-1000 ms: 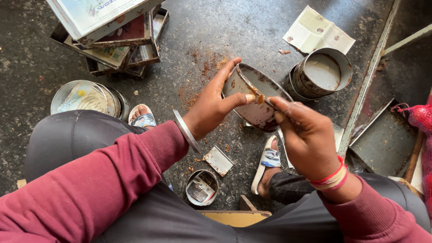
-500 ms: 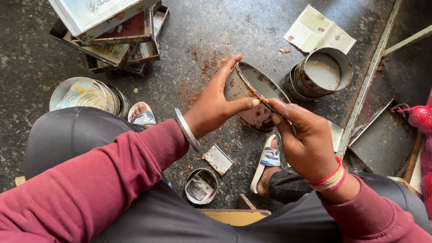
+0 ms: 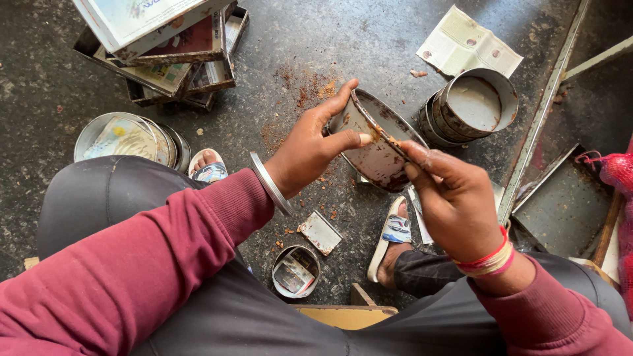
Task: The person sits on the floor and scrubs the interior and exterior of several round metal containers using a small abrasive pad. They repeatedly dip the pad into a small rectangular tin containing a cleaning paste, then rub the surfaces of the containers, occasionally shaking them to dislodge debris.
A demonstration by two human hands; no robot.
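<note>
My left hand (image 3: 310, 148) grips the rim of a rusty oval metal tin (image 3: 376, 142), tilted with its inside facing me. My right hand (image 3: 455, 198) is closed around a thin tool whose tip presses on the tin's upper rim; most of the tool is hidden in my fist. Brown residue coats the tin's inside. A metal bangle sits on my left wrist, red and pale bands on my right. I sit with both knees up, maroon sleeves and dark trousers in view.
Stacked rectangular trays (image 3: 165, 53) lie at top left, round tins (image 3: 125, 138) at left, nested round tins (image 3: 471, 105) at top right. A folded paper (image 3: 468, 46), a small square lid (image 3: 320, 232), a small round tin (image 3: 295, 270), and a flat metal tray (image 3: 567, 204) lie on the dark floor.
My right hand has slid slightly up along the tin's rim, and my left hand has turned the tin a little. Everything else on the floor stays put.
</note>
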